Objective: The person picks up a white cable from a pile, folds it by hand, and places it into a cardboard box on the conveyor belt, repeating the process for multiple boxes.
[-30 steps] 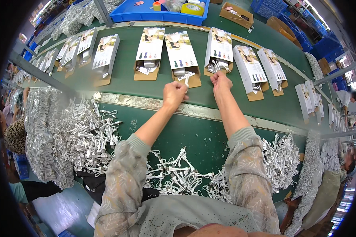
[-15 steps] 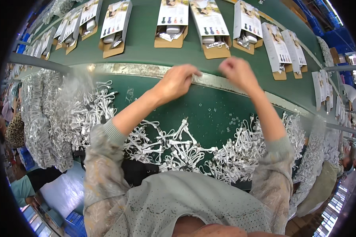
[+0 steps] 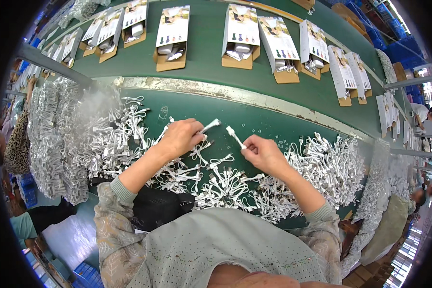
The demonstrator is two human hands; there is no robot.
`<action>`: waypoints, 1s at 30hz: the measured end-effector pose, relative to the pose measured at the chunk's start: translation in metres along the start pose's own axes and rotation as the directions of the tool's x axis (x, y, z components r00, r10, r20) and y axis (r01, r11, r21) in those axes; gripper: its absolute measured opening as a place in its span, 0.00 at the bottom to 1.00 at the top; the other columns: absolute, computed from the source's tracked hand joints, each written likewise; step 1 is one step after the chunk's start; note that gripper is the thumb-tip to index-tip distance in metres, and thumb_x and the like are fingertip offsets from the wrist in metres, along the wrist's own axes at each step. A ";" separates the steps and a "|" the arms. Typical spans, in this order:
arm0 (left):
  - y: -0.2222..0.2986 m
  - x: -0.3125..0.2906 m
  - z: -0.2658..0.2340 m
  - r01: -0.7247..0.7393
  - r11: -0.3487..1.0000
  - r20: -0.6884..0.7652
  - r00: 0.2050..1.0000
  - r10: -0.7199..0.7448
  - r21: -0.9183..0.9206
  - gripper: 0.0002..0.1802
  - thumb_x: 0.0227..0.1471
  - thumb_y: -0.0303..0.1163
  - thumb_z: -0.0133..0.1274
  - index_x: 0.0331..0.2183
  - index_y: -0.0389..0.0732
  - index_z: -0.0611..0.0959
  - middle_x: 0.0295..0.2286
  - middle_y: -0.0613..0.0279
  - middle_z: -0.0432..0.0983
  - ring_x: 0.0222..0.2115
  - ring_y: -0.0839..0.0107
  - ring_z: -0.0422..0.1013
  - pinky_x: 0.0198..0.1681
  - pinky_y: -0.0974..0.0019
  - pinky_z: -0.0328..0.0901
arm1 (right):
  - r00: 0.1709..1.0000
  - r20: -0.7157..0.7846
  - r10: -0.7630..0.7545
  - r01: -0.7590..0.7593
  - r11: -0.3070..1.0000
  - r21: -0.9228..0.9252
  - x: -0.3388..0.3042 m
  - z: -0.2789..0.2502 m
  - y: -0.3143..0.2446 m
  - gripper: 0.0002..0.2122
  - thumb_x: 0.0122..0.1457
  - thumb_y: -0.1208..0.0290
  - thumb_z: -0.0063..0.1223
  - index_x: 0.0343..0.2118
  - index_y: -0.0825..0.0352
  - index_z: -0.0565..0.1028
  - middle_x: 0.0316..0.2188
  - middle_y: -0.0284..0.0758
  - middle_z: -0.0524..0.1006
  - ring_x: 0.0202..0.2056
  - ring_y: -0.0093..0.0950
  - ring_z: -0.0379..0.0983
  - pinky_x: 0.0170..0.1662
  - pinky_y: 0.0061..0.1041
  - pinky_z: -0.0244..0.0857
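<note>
My left hand is closed on a short white cable, whose plug end sticks out to the right past the fingertips. Facing it across a small gap, my right hand pinches another bundled white cable with its plug pointing up and left. Both hands hover over the green worktable. Below and between them lies a loose heap of white cables. A denser pile of cables spreads beside my right forearm, and more cables lie left of my left hand.
Beyond a worn metal rail, a green conveyor belt carries several opened white boxes with contents showing. Clear plastic bags of cables stand at the left. A black cloth-like item lies near my left elbow. Other people are at both sides.
Both hands have come back from the rail toward me and lower, and each now holds a white cable. The boxes on the belt appear shifted rightward and lower in view.
</note>
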State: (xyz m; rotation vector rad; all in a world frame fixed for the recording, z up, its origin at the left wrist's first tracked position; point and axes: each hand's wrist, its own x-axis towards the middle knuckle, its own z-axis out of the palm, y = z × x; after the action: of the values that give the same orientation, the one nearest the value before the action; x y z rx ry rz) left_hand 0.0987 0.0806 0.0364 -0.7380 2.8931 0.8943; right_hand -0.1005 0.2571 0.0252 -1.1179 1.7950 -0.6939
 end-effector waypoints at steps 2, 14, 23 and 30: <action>0.008 0.007 -0.015 0.286 0.928 0.045 0.958 -0.284 -0.237 0.12 0.45 0.36 0.56 0.26 0.36 0.79 0.20 0.51 0.74 0.24 0.54 0.71 0.28 0.59 0.64 | 0.993 0.041 0.107 -0.115 0.919 0.377 0.014 -0.012 0.007 0.08 0.52 0.71 0.52 0.32 0.70 0.74 0.24 0.34 0.77 0.24 0.23 0.74 0.29 0.22 0.68; -0.044 0.108 -0.021 0.349 0.892 -0.382 0.812 -0.440 -0.286 0.15 0.44 0.39 0.53 0.23 0.34 0.79 0.18 0.49 0.75 0.23 0.52 0.73 0.31 0.55 0.66 | 0.906 -0.351 0.238 -0.095 0.921 0.378 0.158 -0.090 0.026 0.11 0.51 0.68 0.52 0.28 0.74 0.77 0.22 0.35 0.78 0.22 0.21 0.75 0.24 0.20 0.71; -0.027 0.181 -0.007 0.209 0.869 -0.351 0.853 -0.386 -0.448 0.15 0.44 0.32 0.55 0.32 0.31 0.76 0.29 0.46 0.76 0.33 0.51 0.73 0.37 0.55 0.65 | 0.760 -0.648 0.055 -0.209 0.964 -0.162 0.203 -0.121 0.060 0.18 0.55 0.57 0.48 0.25 0.72 0.77 0.23 0.47 0.77 0.28 0.43 0.75 0.37 0.38 0.67; 0.004 0.039 -0.034 -0.119 0.992 0.025 0.992 0.120 -0.031 0.35 0.38 0.30 0.61 0.51 0.38 0.68 0.47 0.48 0.66 0.49 0.53 0.64 0.52 0.58 0.61 | 0.959 0.152 -0.240 0.267 0.945 -0.188 0.035 -0.046 -0.027 0.13 0.48 0.65 0.56 0.34 0.67 0.74 0.30 0.43 0.75 0.34 0.41 0.74 0.36 0.38 0.67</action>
State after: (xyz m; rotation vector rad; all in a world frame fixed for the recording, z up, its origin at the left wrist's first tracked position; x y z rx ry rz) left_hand 0.0659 0.0481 0.0605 -0.5548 2.9330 0.9523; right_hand -0.1372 0.2140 0.0542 -1.5197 1.6576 -0.5782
